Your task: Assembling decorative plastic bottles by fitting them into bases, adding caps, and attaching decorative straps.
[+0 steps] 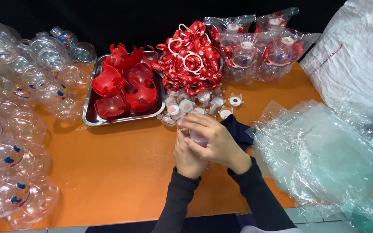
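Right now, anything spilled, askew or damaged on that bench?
Nothing looks damaged or spilled. The red parts lie jumbled in the steel tray, the white caps sit in a loose heap beside it, and the clear bags overhang the table edge. Both hands, left hand and right hand, close over a small clear piece.

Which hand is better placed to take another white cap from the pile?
Likely the right hand: it lies on top, its fingers nearest the white caps. The left hand sits underneath, farther back.

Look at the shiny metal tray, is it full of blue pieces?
No, the metal tray holds red plastic pieces, piled up inside it on the orange table.
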